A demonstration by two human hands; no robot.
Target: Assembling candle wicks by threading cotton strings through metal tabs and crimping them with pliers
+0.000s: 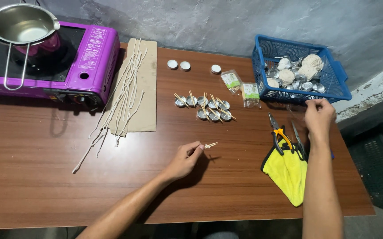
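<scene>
Pinching small sticks (pixel 211 144), the left hand (pixel 185 160) rests low; the right hand (pixel 319 116) hovers, fingers curled together near the basket (pixel 338 84).

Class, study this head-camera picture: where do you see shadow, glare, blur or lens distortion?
Head view: soft shadow falls right of the left hand on the table; glare brightens the steel pot on the purple stove; the right hand by the blue basket looks slightly blurred; the table's edges bow from wide-angle distortion.
</scene>
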